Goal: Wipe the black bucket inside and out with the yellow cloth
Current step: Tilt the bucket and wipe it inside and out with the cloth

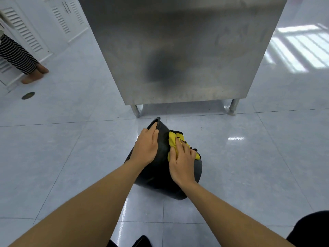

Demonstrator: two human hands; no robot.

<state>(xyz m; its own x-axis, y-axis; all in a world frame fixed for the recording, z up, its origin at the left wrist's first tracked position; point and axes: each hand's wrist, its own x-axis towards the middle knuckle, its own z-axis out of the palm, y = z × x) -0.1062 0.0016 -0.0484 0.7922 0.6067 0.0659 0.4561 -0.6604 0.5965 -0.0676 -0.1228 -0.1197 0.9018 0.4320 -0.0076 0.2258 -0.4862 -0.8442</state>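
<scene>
The black bucket (156, 173) lies on its side on the tiled floor, its rim pointing away from me toward the steel cabinet. My left hand (146, 147) rests flat on the bucket's upper outer wall, fingertips reaching the rim. My right hand (181, 163) presses the yellow cloth (173, 140), which has black edging, against the bucket's outer wall on the right. The inside of the bucket is hidden from this angle.
A stainless steel cabinet (181, 50) on short legs stands just beyond the bucket. White louvred cabinet doors (35, 32) line the far left, where another person's striped trouser leg and feet (26, 65) show. A round floor drain (28, 95) sits at left. My dark knees (309, 229) show at the bottom.
</scene>
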